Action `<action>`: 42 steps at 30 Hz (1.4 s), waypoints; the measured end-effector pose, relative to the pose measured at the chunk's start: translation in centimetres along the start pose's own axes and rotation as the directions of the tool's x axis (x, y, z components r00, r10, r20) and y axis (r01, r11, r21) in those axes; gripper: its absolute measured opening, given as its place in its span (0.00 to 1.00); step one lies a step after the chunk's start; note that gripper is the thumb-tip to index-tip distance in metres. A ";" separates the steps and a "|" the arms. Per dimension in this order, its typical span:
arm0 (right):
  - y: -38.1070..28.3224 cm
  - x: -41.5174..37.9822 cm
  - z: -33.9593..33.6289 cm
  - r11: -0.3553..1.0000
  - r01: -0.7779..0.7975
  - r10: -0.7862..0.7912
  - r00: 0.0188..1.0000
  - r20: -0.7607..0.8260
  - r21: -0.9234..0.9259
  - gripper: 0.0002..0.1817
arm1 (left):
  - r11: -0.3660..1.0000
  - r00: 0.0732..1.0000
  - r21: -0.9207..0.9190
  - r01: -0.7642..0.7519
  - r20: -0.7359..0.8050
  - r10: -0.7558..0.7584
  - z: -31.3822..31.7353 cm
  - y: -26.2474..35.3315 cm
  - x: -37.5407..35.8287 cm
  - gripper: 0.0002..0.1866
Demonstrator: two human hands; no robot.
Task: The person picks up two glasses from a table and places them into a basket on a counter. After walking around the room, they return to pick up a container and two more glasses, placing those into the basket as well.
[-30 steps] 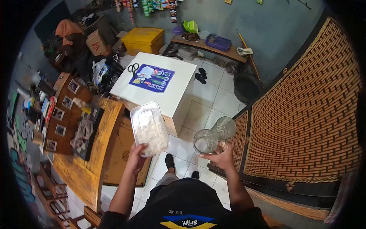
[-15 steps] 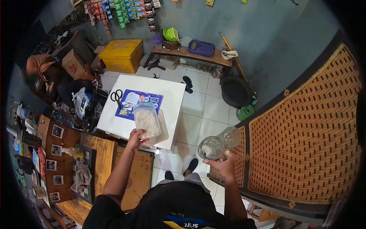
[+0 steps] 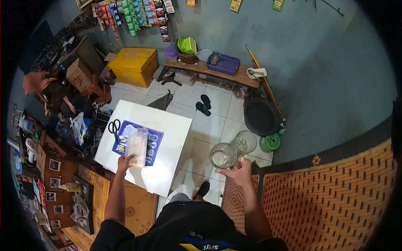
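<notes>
My left hand (image 3: 126, 162) grips the near end of a clear plastic container (image 3: 137, 147) with white, grainy contents. It overlaps a purple printed sheet (image 3: 155, 144) on the white tabletop (image 3: 178, 125). Black-handled scissors (image 3: 114, 129) lie at the left edge of that sheet. Out to the right, over the floor, my right hand (image 3: 238, 173) is closed around the handles of two clear glass mugs. The nearer glass mug (image 3: 223, 155) shows its round mouth; the farther glass mug (image 3: 246, 141) sits just beyond it.
A wooden bench (image 3: 201, 69) along the wall carries a purple basin (image 3: 228, 65) and green baskets (image 3: 187, 45). A black tub (image 3: 261, 116) and a green bucket (image 3: 270, 143) stand on the right. Beside me is a woven panel (image 3: 326, 201). Another person (image 3: 54, 94) sits at far left.
My left hand has brought the container left, over the purple sheet, and it now looks more edge-on. The mugs stay in my right hand. The view has shifted as my body moved.
</notes>
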State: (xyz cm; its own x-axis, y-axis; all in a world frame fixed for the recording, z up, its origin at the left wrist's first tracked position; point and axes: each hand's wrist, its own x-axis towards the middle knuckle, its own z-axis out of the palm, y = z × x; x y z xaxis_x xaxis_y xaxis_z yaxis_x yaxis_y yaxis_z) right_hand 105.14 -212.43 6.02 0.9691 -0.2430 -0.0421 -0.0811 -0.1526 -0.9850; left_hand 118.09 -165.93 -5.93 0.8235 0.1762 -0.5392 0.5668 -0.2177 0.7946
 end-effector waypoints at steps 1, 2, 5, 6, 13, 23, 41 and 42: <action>0.5 1.7 -0.4 1.000 -0.004 0.004 1.000 0.007 0.002 0.21 | 1.000 1.000 0.000 0.006 -0.006 -0.006 -0.2 -0.9 0.8 0.22; 1.5 3.3 -0.6 0.999 -0.003 0.002 1.000 0.023 0.036 0.21 | 0.997 0.998 0.056 -0.053 -0.035 0.055 -0.5 -2.2 1.9 0.22; 0.2 7.2 -0.5 0.981 0.016 -0.024 0.999 0.041 0.195 0.21 | 0.967 0.973 0.180 -0.178 -0.117 0.201 0.0 -2.2 1.5 0.22; -0.1 8.5 -0.6 0.980 0.037 -0.050 0.997 0.062 0.196 0.22 | 0.970 0.979 0.205 -0.134 -0.123 0.161 -0.1 -2.1 1.3 0.21; -0.6 17.5 -1.5 0.988 0.000 -0.021 0.991 0.131 0.158 0.22 | 0.899 0.941 0.403 -0.169 -0.204 0.269 -3.8 -3.0 3.9 0.27; -1.5 28.9 -4.9 0.977 -0.036 -0.005 0.982 0.191 0.212 0.24 | 0.705 0.686 0.289 -0.648 -0.179 0.705 7.2 23.4 11.6 0.22; 3.1 47.9 -17.9 0.990 0.142 -0.137 0.965 0.223 -0.004 0.19 | 0.673 0.409 -0.112 -0.732 0.716 0.565 47.3 44.6 12.2 0.49; 3.0 48.9 -18.4 0.992 0.124 -0.119 0.959 0.258 -0.003 0.19 | 0.678 0.413 -0.127 -0.724 0.708 0.573 48.9 44.8 12.4 0.50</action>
State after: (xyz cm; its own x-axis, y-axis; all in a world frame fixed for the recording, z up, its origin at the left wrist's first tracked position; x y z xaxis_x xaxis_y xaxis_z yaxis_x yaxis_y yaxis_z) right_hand 148.05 -242.41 4.04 0.9989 0.0324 0.0337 0.0391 -0.1841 -0.9821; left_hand 154.84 -220.43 9.35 0.6806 -0.7318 0.0353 -0.2143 -0.1528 0.9647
